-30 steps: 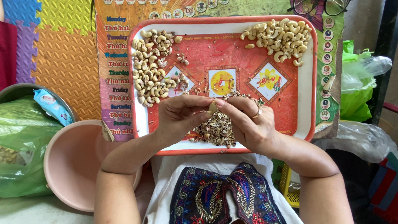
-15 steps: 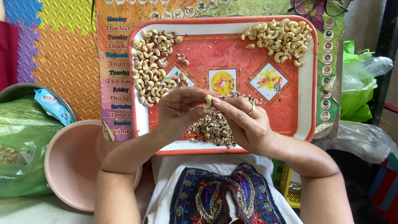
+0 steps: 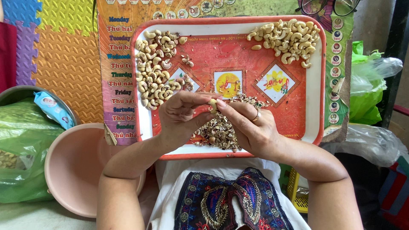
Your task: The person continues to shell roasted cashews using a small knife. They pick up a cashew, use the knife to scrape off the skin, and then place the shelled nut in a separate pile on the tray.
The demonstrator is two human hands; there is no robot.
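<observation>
Red tray (image 3: 313, 85) below; cashew (image 3: 212, 104) pinched between left hand (image 3: 179, 119), right hand (image 3: 251, 127) fingertips

A home, set up for small hand work on the floor. Foam puzzle mats (image 3: 64, 51) in blue, yellow, orange and purple against the back, with a children's learning poster (image 3: 117, 76) of weekdays and numbers leaning there. A red and white serving tray (image 3: 317, 106) on the lap as work surface, heaped with cashew nuts (image 3: 155, 72) and shell scraps (image 3: 219, 132). Beside it a pink plastic basin (image 3: 72, 170), green plastic bags (image 3: 21, 145), a wet-wipe packet (image 3: 53, 110) and eyeglasses (image 3: 328, 6).
</observation>
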